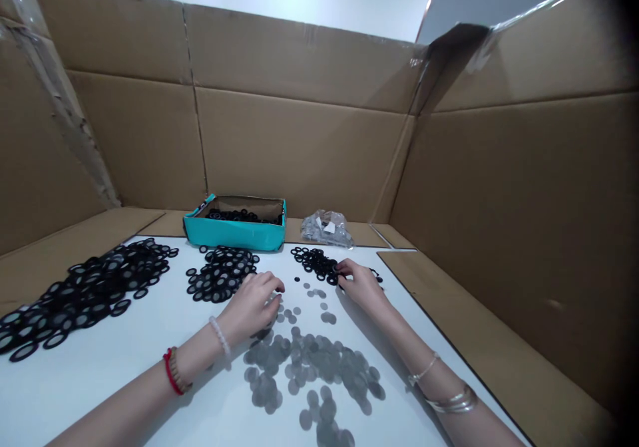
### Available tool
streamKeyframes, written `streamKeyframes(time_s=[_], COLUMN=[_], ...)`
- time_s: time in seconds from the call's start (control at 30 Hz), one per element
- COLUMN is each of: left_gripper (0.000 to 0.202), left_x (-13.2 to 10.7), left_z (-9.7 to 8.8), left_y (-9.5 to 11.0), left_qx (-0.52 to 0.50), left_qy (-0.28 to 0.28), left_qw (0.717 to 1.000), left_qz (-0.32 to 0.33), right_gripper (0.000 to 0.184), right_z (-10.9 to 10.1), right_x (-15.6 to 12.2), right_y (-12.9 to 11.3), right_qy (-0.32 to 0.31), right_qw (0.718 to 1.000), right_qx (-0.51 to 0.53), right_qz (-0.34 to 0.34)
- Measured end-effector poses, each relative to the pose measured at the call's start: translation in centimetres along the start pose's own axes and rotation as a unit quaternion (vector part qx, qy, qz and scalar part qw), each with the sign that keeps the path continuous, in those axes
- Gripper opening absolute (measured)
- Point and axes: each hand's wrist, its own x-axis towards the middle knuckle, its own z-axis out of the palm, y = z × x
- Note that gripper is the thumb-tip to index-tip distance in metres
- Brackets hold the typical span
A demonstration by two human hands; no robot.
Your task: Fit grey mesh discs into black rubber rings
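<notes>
My right hand (358,284) is at the right side of a small pile of black rings (314,264), with thumb and forefinger closing on a black ring at the pile's edge. My left hand (253,306) hovers over the white table, fingers curled and thumb and forefinger apart, with nothing visible between them. Partly under its wrist side lies a dark ring (261,333). Just beyond that hand is a heap of black rings with grey centres (222,274). Thin grey translucent discs (324,360) lie scattered in front of both hands.
A turquoise box (237,233) holding black rings stands at the back. To its right sits a crumpled clear plastic bag (327,227). A long heap of grey-centred black rings (90,294) spreads at the left. Cardboard walls (299,148) surround the white table (164,327).
</notes>
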Motion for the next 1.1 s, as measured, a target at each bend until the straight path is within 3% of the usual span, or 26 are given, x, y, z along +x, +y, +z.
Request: streamKeyframes(time_s=[0.13, 0.5, 0.63, 0.83, 0.9, 0.97, 1.03, 1.1], left_gripper=[0.017, 0.018, 0.019, 0.024, 0.023, 0.019, 0.014, 0.013], left_x=[-0.2, -0.3, -0.1, 0.1, 0.2, 0.3, 0.5, 0.8], left_z=[0.0, 0.0, -0.1, -0.4, -0.5, -0.5, -0.6, -0.7], left_y=[0.3, 0.3, 0.7, 2.0, 2.4, 2.6, 2.5, 2.1], left_qx=[0.002, 0.003, -0.069, -0.330, -0.373, -0.400, -0.411, -0.414], left_qy=[0.000, -0.004, 0.001, -0.016, -0.025, -0.029, -0.026, -0.014], left_qw=[1.000, 0.999, 0.997, 0.941, 0.923, 0.910, 0.902, 0.898], left_qz=[0.025, 0.040, 0.016, -0.075, -0.087, -0.102, -0.125, -0.149], right_gripper=[0.018, 0.024, 0.020, 0.032, 0.035, 0.038, 0.039, 0.039], right_z=[0.1, 0.8, 0.7, 1.4, 1.7, 1.5, 0.8, -0.4], right_x=[0.1, 0.2, 0.2, -1.4, -2.2, -3.0, -3.6, -4.1], right_y=[0.0, 0.2, -0.6, -4.3, -5.6, -6.5, -7.0, -7.2], right_qy=[0.013, 0.007, 0.001, -0.123, -0.176, -0.198, -0.224, -0.279], right_qw=[0.999, 0.989, 0.980, 0.940, 0.896, 0.875, 0.878, 0.898], right_qx=[0.037, 0.146, 0.198, 0.318, 0.407, 0.440, 0.420, 0.331], right_qz=[0.000, 0.007, 0.006, -0.023, -0.026, -0.031, -0.046, -0.075])
